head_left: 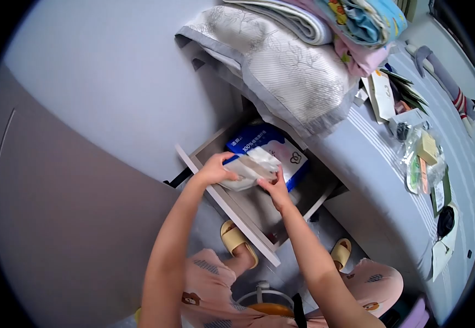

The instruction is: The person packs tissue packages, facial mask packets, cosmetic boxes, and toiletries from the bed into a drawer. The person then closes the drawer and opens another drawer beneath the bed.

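Two bare forearms [167,240] lie nearest, reaching over an open drawer [243,225]. The left hand [217,168] pinches one end of a soft white packet [248,170] between the hands, the right hand [275,186] the other; light, even pressure should prevent crumpling, with the blue pack [251,136] just beyond them.

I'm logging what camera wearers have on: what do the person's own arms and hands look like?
The left hand and right hand are bare and ungloved. The tapering left forearm and right forearm show no sleeves, watches, bracelets or cables; whether any ring is worn is too fine to tell.
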`<state>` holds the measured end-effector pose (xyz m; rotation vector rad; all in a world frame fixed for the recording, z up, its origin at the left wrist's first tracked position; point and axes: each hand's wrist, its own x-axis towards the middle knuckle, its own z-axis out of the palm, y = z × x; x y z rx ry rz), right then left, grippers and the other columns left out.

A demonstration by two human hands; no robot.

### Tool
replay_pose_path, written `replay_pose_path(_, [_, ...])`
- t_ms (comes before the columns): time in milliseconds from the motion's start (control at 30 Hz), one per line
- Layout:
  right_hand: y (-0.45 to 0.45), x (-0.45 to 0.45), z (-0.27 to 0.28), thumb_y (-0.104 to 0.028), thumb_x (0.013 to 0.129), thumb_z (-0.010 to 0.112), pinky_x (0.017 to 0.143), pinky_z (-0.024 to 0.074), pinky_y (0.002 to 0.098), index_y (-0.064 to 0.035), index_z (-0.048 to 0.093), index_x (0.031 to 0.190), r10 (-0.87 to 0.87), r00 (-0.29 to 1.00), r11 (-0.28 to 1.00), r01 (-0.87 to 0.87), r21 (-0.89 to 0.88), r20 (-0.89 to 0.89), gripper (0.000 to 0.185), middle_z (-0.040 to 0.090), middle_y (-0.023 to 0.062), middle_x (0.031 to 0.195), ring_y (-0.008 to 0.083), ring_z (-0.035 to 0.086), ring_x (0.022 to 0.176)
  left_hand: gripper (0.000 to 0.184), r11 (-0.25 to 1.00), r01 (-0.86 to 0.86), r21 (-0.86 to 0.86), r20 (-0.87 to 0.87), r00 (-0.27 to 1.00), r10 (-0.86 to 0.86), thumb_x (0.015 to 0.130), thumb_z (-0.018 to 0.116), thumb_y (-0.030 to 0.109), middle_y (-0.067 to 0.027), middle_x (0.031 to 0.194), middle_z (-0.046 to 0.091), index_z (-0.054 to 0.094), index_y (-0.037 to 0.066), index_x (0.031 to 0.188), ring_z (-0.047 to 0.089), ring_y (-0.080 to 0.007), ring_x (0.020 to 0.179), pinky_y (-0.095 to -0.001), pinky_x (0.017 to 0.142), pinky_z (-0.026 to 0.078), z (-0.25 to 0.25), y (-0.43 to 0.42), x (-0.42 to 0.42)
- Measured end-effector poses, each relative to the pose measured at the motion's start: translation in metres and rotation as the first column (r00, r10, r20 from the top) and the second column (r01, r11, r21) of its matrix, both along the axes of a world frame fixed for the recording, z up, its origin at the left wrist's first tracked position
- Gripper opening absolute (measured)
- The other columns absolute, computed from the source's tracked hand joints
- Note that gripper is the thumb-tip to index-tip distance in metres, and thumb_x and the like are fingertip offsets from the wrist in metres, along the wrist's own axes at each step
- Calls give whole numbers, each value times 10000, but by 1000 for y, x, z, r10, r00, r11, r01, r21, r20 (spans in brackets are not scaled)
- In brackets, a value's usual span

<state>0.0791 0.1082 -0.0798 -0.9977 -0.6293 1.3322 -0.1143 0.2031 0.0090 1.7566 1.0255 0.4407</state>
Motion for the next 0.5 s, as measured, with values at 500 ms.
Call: replay_pose_path(500, [85,-78,-95,-111,687,740,639,489,277,-27,490,1187,-125,671,992,91,86,731,566,629,128,914,174,605,667,797,906,-347,241,-558,715,422,644,686,32,-280,1078,515,244,27,1307,534,-404,992,-423,865,454,-92,63,-4])
